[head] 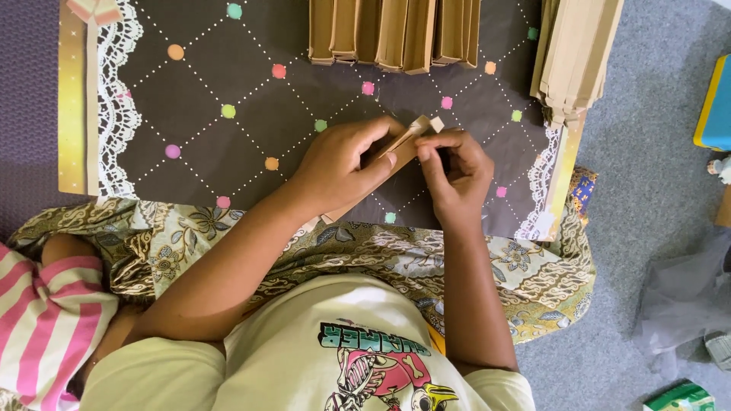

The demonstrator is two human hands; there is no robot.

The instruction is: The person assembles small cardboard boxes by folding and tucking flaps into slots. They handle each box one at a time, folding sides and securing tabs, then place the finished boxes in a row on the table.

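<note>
A folded brown paper piece [407, 141] sits between both hands, above the near edge of the dark dotted mat [228, 144]. The left hand [343, 164] wraps around it from the side, fingers curled and thumb pressed on top. The right hand [457, 171] pinches its upper end with tight fingertips. A row of brown paper bags [392, 34] stands along the far edge of the mat. Another stack of brown bags [575, 57] leans at the far right corner. White lace trim [114, 114] runs down the left edge. A patterned cloth [381, 251] covers the person's lap. A pink striped cloth [46, 320] lies at the left.
</note>
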